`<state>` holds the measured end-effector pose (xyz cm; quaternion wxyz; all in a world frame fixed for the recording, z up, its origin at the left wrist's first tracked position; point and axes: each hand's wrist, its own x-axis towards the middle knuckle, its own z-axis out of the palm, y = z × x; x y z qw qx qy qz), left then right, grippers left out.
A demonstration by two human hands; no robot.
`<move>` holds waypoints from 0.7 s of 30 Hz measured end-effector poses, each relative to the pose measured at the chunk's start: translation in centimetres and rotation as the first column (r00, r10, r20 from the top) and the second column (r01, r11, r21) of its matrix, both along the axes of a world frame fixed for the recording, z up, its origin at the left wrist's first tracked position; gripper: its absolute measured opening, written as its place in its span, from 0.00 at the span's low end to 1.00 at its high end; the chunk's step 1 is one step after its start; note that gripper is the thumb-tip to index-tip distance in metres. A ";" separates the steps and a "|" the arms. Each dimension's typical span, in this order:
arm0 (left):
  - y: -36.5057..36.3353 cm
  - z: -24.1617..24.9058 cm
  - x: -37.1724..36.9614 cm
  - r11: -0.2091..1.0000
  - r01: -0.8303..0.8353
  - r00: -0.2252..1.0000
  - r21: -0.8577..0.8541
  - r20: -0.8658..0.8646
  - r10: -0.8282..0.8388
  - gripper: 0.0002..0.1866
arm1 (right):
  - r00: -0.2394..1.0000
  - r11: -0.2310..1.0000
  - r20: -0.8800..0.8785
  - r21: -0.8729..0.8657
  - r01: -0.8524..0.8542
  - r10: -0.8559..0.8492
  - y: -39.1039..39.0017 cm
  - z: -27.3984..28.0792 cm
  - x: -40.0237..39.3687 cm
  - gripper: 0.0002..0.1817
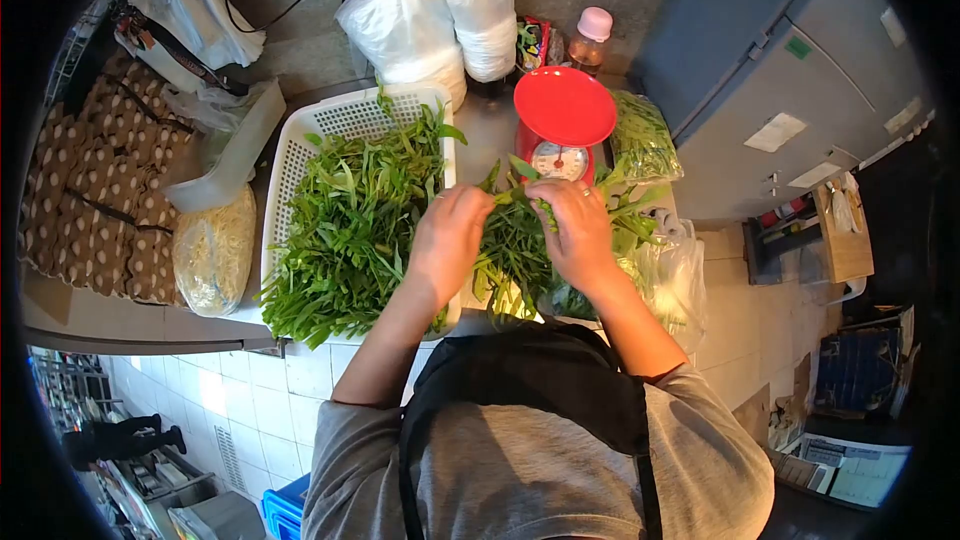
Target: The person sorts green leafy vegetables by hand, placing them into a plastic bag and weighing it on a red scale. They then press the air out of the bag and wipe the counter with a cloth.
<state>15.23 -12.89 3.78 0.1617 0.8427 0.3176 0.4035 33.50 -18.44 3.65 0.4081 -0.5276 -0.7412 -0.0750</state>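
Both of my hands are closed on leafy greens that look like water spinach. My left hand (pixel 448 240) pinches stems at the right edge of a white plastic basket (pixel 285 175). My right hand (pixel 574 232) grips stems a short way to the right, with pale green stalk ends showing between the fingers. Beneath and between the hands lies a loose heap of water spinach (pixel 505 250). A larger pile of the greens (pixel 350 230) fills the basket on my left. Just beyond my hands stands a red dial scale (pixel 565 105); nothing lies on its pan.
Bagged greens (pixel 645 135) and clear plastic bags (pixel 675 275) lie to the right. Behind are white bags (pixel 405 25) and a pink-capped bottle (pixel 588 45). Egg trays (pixel 100 190) and a bag of pale shreds (pixel 214 250) stand left. A grey cabinet (pixel 790 70) rises at right.
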 end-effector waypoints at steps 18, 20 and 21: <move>-2.7 -4.2 0.3 0.982 0.119 0.982 -0.147 -0.125 -0.138 0.07 | 0.738 0.952 -0.633 -0.303 0.041 -0.233 0.0 -5.1 5.5 0.05; -2.2 -4.5 -1.1 0.985 0.078 0.985 -0.155 -0.143 -0.101 0.07 | 0.715 0.960 -0.663 -0.278 0.041 -0.222 -0.1 -4.5 6.0 0.06; -1.3 -4.4 -2.0 0.994 0.044 0.987 -0.104 -0.147 -0.059 0.07 | 0.670 0.962 -0.710 -0.271 0.024 -0.216 -0.3 -4.2 6.0 0.06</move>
